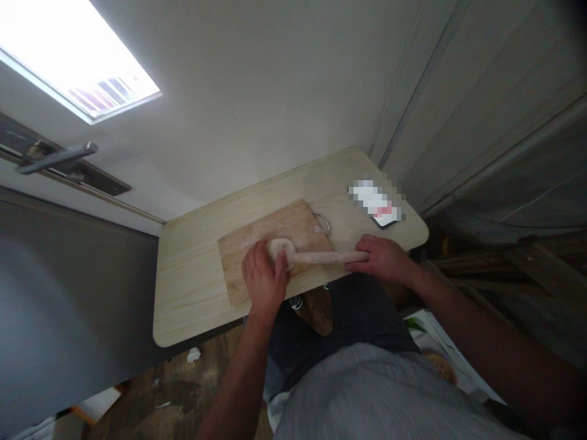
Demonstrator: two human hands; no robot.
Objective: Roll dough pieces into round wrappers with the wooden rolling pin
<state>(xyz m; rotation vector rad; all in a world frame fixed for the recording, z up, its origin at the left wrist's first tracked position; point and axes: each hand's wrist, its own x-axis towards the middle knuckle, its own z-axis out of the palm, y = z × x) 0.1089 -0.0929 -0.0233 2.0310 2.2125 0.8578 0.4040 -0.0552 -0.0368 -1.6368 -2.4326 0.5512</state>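
Note:
A wooden cutting board (pixel 235 282) dusted with flour lies on the table, its metal ring handle (pixel 324 223) at the far right end. On it rests a small round of pale dough (pixel 277 245). My left hand (pixel 263 275) grips the dough's left side, thumb over the top and fingers curled at the edge. A floured wooden rolling pin (pixel 318 258) reaches from the dough's right edge over the board toward the right. Wrapped round the pin's right end is my right hand (pixel 383 258), near the table's front edge.
The pale wood table (pixel 183 275) stands against a white door with a metal lever handle (pixel 57 159). A phone (pixel 376 205), its screen blurred out, lies at the table's right. White scraps (pixel 194 354) are on the floor. A basket-like item (pixel 441 368) is low right.

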